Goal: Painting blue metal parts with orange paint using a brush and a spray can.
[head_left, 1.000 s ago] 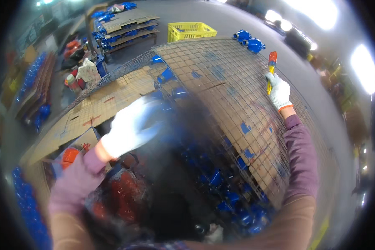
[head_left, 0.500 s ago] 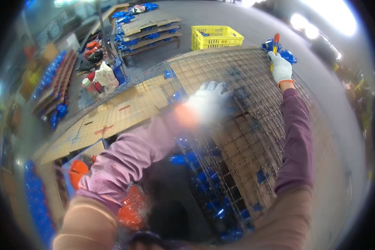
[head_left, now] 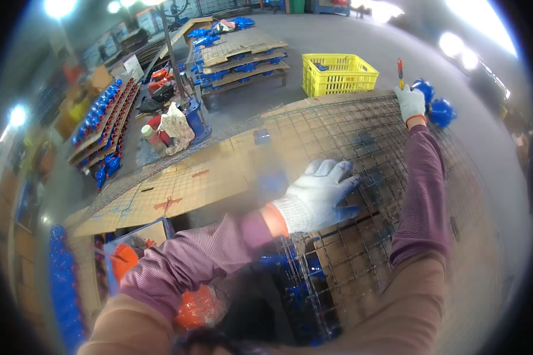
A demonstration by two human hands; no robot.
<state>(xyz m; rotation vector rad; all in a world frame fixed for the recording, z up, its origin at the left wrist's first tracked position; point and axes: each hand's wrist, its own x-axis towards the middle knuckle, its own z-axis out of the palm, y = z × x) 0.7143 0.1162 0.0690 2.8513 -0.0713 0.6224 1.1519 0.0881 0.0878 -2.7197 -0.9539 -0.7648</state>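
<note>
A brush [head_left: 400,72] is gripped in the gloved right hand [head_left: 410,102], its red tip pointed upward above the fist, beyond the far edge of a wire mesh [head_left: 391,171]. Two rounded blue parts [head_left: 442,112] are seen just beside that hand, on its right. The left hand [head_left: 320,192], gloved too, is held palm down over the mesh with its fingers spread and nothing grasped — whether the wires are pressed by it cannot be told.

Cardboard [head_left: 219,163] is laid beneath the mesh and to the left of it. Nearer the body, more blue pieces [head_left: 302,290] are partly covered by the mesh, and an orange-red object [head_left: 124,260] is placed in a blue-rimmed box [head_left: 111,285], close to the left sleeve. Past the far edge, a yellow crate [head_left: 342,84] is set on the floor — farther left, stacked boards [head_left: 243,47] are loaded with blue parts.
</note>
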